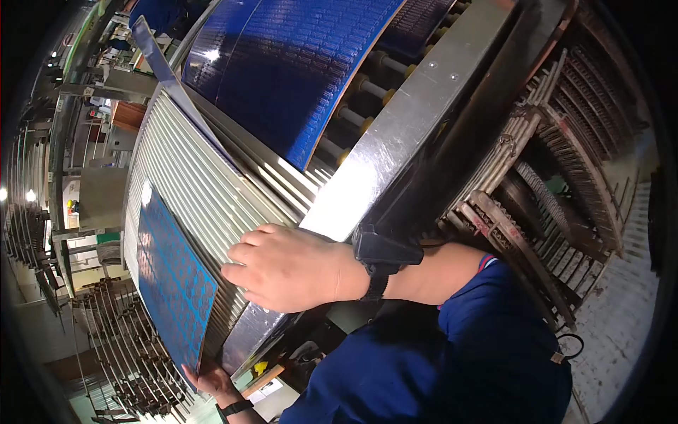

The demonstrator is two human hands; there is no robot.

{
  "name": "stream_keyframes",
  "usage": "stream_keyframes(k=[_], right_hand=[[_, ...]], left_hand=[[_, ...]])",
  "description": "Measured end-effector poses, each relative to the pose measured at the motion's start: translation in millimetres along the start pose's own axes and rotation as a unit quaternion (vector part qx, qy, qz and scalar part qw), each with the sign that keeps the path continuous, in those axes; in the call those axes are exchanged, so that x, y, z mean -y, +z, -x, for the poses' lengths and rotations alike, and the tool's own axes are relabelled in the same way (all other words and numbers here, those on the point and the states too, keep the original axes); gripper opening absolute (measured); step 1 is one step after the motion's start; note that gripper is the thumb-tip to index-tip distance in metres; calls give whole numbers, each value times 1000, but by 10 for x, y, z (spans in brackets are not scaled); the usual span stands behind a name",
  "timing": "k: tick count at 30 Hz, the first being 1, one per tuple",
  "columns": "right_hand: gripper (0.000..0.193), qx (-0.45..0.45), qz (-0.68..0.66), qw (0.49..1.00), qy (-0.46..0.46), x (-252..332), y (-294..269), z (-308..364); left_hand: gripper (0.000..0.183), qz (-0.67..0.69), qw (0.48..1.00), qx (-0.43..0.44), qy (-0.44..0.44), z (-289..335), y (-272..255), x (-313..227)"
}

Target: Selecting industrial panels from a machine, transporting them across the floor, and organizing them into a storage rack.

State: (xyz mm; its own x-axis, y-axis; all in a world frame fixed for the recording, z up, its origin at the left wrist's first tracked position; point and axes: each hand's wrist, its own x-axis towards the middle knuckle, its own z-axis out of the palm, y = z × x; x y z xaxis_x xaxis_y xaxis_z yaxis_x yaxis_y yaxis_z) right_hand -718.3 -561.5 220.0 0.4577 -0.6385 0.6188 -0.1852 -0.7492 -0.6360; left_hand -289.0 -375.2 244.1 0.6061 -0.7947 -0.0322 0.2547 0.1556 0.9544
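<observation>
A blue panel (173, 265) with a dense printed pattern, like a circuit board, leans along the left side of a rack of many parallel pale slats (194, 152). My left hand (208, 378) is closed on the panel's lower corner. My right hand (289, 268) lies back-up over the slats near the panel's upper right corner. Its fingers curl downward with the tips hidden, so what they grip cannot be made out. A black watch-like device (385, 251) sits on the right wrist.
Larger glossy blue panels (282, 63) lie on a roller conveyor (364, 88) beyond the rack. A metal rail (395, 134) borders it. Slatted racks stand at right (522, 184) and lower left (127, 346). A thin strip (176, 78) sticks up beside the slats.
</observation>
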Motion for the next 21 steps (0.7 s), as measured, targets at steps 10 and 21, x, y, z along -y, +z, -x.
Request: stream_keyframes(k=[10, 21], right_hand=[[29, 53, -30, 998, -11, -8, -121, -65], [54, -194, -245, 941, 132, -161, -309, -410]], left_hand=[[44, 28, 999, 11, -34, -14, -18, 41], [45, 122, 991, 51, 6, 121, 34, 133]])
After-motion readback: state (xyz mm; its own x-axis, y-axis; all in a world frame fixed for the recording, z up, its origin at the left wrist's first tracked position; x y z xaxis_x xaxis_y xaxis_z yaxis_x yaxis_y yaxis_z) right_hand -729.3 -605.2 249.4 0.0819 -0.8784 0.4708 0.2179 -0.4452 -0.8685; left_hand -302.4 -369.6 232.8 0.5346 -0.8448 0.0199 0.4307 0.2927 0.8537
